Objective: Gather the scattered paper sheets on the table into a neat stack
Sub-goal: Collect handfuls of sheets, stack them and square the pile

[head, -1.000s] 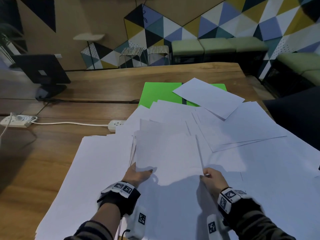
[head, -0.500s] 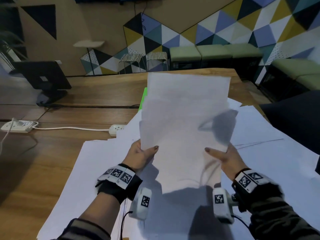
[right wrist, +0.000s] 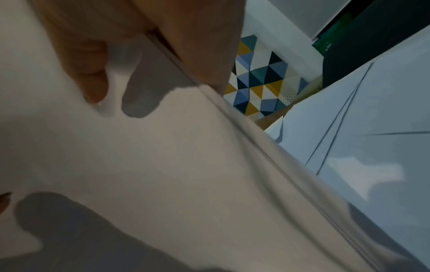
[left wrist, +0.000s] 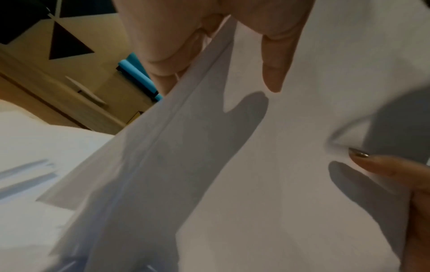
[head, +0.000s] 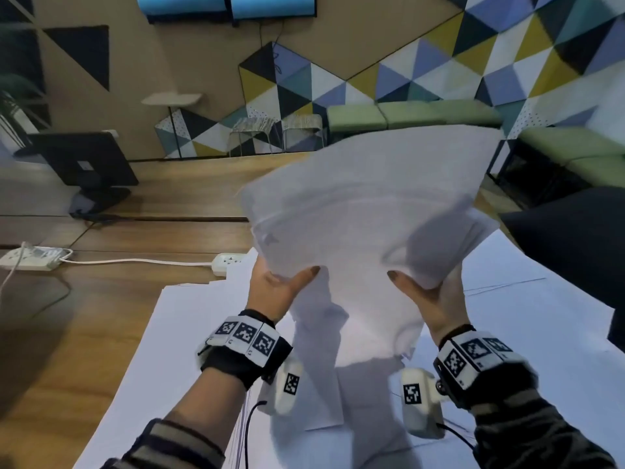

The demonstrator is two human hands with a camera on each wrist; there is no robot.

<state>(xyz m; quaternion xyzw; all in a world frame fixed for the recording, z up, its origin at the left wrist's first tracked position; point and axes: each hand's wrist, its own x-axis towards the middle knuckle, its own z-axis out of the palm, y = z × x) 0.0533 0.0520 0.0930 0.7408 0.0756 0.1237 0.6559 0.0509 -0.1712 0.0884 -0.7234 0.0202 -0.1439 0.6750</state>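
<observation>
Left hand (head: pixel 275 291) is pinching the near-left edge of a lifted bundle of white sheets (head: pixel 368 214), thumb on top, fingers beneath. Right hand (head: pixel 429 299) is gripping the near-right edge likewise. Bundle is hanging above the table (head: pixel 176 198), long axis tilting far-right, blurred. Loose sheets (head: pixel 189 333) are lying below.

The paper sheets (head: pixel 365 211) look thin, matt and smooth, the table (head: pixel 111 299) grained, softly sheened wood.

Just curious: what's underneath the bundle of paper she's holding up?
Below the lifted bundle, more loose white sheets cover the wooden table. Whatever lies directly behind the bundle is hidden.
</observation>
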